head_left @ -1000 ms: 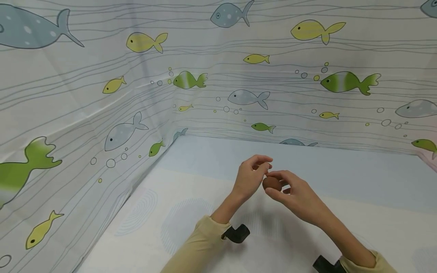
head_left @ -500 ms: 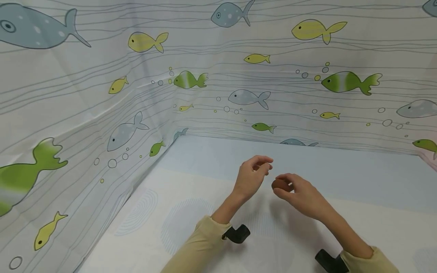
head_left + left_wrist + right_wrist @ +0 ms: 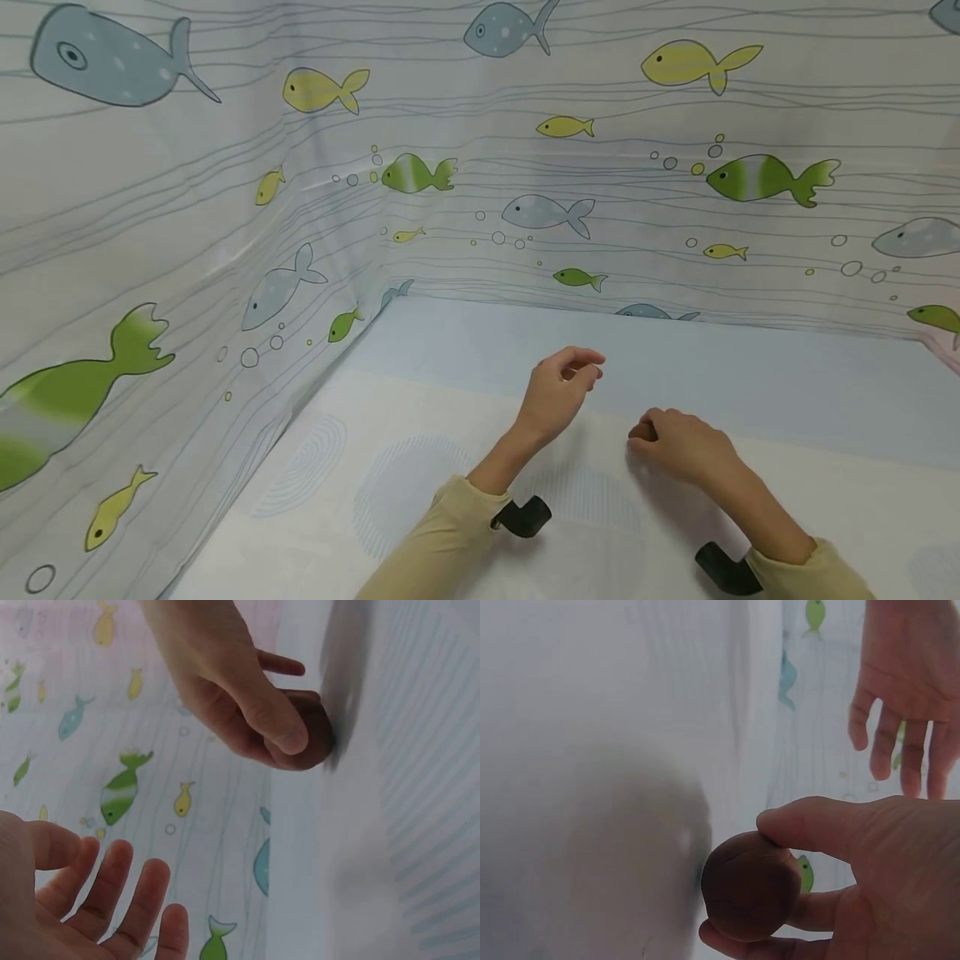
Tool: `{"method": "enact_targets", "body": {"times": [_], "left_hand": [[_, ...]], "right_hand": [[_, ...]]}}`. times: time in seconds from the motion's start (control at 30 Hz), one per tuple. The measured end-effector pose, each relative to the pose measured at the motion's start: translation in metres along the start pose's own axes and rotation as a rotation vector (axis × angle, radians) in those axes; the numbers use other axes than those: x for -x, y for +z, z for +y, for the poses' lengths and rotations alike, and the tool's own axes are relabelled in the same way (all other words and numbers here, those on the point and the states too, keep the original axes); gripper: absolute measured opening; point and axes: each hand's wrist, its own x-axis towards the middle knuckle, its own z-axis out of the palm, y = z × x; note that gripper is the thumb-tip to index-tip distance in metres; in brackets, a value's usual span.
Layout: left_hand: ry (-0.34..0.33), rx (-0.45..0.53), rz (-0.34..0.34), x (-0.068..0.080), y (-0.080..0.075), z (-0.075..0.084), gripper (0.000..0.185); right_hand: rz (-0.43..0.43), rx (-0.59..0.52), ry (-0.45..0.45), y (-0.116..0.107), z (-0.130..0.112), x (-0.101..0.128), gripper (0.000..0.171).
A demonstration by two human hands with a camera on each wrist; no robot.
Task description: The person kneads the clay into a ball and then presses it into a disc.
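My right hand (image 3: 686, 446) grips a brown clay-like ball (image 3: 751, 886), its surface finely creased. In the right wrist view the thumb is on one side and fingers curl round the other. The ball is low, right at the white table surface with its shadow beside it. The head view hides most of it behind the fingers. Up and to the left, my left hand (image 3: 555, 392) hovers over the table, holding nothing. Its fingers are loosely bent and spread apart in the left wrist view.
The table (image 3: 480, 333) has a pale blue band at the back and faint patterned circles nearer me. Fish-printed curtains (image 3: 450, 100) stand along the left and back edges. Each wrist carries a black camera mount (image 3: 528, 517) at the sleeve cuff.
My right hand has carried the brown clay-like ball away from the left hand, to the right and down to the table. The left hand has barely moved.
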Motion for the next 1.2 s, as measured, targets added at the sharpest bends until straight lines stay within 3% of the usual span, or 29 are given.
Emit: {"method": "enact_targets", "body": {"times": [0.23,0.5,0.77,1.2], "left_hand": [[0.002,-0.021,-0.019,0.001,0.001,-0.002,0.023],[-0.009,-0.133,-0.049,0.000,0.005,-0.008,0.026],[-0.030,-0.233,-0.095,0.000,0.006,-0.012,0.028],[-0.081,-0.306,-0.118,-0.005,0.004,-0.015,0.028]], "right_hand": [[0.037,0.046,-0.005,0.011,0.002,-0.004,0.034],[0.114,0.070,-0.231,0.037,0.004,-0.011,0.050],[0.030,-0.030,-0.262,0.035,0.004,-0.015,0.056],[-0.051,0.022,-0.250,0.033,-0.006,-0.033,0.061]]}}
